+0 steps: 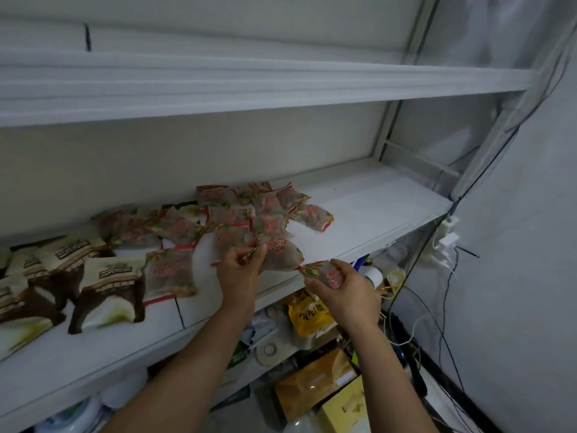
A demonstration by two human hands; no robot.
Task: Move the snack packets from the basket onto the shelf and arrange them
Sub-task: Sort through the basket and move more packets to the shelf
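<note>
Several translucent snack packets with red print (265,210) lie in a loose cluster on the white shelf (374,207). My left hand (240,264) pinches the corner of one such packet (282,253) at the shelf's front edge. My right hand (343,292) grips another red-printed packet (324,271) just in front of and below that edge. The two held packets nearly touch. No basket is in view.
Brown and cream snack bags (106,289) fill the shelf's left part. An upper shelf board (281,85) hangs overhead. Below are a yellow bag (307,317), a tape roll (270,350), cardboard boxes (315,385). Cables and a charger (446,242) hang at right.
</note>
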